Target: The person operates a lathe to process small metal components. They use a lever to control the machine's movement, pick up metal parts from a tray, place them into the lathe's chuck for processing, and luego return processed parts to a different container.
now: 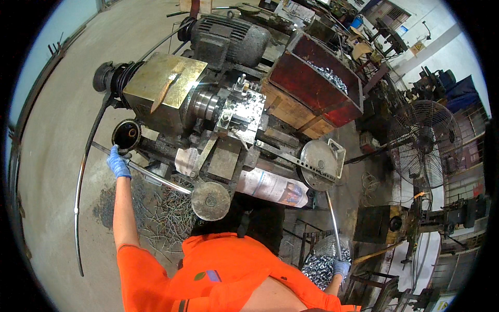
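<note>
In a blue glove, my left hand [118,162] is closed around a steel lever bar [158,177], just below a dark round pot [126,134] with an oily inside. That bar runs down to a worn round metal disc [210,201]. My right hand [340,268], also gloved, is closed at the lower end of another steel bar [332,216], over a basket [346,244] of small shiny metal parts [319,269]. The upper end of this bar meets a larger disc [318,161] on the machine. Small details of the right fingers are hard to see.
Before me stands a greasy machine with a spindle [205,104], brass-coloured housing [156,83] and motor [228,39]. A dark red bin [317,86] sits on a wooden crate [299,112]. Metal shavings [169,216] cover the floor at left; a large fan [425,140] stands at right.
</note>
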### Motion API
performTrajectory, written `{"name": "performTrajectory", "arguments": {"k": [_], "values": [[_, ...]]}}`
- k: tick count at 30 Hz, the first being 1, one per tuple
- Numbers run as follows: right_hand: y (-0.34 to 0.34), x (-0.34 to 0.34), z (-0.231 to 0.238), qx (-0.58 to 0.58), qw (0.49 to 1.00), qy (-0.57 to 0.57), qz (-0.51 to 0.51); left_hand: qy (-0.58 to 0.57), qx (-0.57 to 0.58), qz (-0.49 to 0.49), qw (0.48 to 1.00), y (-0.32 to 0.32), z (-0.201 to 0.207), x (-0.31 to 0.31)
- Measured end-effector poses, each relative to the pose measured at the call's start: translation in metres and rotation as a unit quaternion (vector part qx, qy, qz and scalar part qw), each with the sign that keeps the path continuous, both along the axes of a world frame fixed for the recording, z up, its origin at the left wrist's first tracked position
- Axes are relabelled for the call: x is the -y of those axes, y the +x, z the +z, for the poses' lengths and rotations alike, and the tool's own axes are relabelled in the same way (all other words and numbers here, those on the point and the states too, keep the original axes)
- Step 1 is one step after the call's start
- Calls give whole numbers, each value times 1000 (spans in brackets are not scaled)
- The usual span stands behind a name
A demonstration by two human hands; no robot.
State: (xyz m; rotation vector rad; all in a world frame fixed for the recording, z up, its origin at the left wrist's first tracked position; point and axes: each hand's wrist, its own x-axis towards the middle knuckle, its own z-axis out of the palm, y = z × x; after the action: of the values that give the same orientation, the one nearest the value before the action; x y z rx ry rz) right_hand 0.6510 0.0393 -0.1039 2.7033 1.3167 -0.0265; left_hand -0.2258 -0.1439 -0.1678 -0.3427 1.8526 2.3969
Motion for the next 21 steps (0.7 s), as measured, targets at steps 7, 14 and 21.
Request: {"name": "performTrajectory", "arguments": {"k": [7,14,21], "values": [[1,3,-2,3,1000,-9,-4,15,-4,5,1000,-6,-6,0],[-20,6,14,-9,1000,-8,-21,21,-18,13,1000,-3,-3,-1],[9,6,-11,12,1000,-5,0,19,1,-4,1000,-8,-10,2]]}}
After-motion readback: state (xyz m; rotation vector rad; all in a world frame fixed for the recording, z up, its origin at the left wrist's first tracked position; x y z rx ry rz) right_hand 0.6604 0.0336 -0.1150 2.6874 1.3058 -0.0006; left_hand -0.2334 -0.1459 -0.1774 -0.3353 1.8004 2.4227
